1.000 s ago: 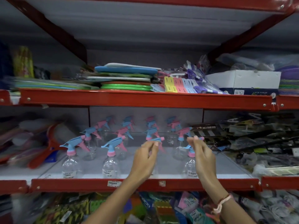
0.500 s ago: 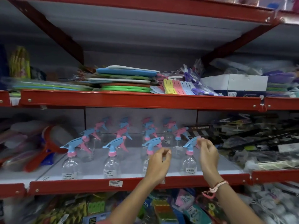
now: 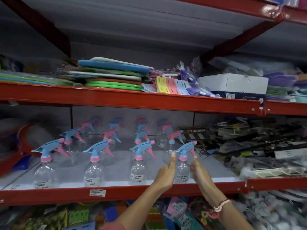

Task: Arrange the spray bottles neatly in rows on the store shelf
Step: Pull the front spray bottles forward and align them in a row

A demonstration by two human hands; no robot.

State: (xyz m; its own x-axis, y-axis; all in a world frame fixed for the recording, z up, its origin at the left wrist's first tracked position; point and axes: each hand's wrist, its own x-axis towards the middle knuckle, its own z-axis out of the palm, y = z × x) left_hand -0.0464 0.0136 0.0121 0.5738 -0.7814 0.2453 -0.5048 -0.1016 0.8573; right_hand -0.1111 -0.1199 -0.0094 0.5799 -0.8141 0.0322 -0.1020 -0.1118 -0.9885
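Note:
Clear spray bottles with blue and pink trigger heads stand in rows on the white middle shelf [image 3: 116,165]. The front row holds bottles at the left [image 3: 44,173], left of middle [image 3: 94,171], middle [image 3: 138,170] and right [image 3: 182,170]; more rows stand behind, blurred. My left hand [image 3: 166,173] presses the left side of the rightmost front bottle, thumb raised. My right hand [image 3: 199,171] lies against its right side, so the bottle sits upright between both hands.
A red front beam [image 3: 116,191] with a price tag [image 3: 97,192] edges the shelf. Dark packaged goods [image 3: 249,146] crowd the right, a red-framed item [image 3: 20,151] the left. Stacked boards [image 3: 113,75] and a white box [image 3: 232,83] fill the shelf above.
My left hand moved right from the middle front bottle to the rightmost one. My right hand dropped from that bottle's trigger head to its body. The view shifted slightly.

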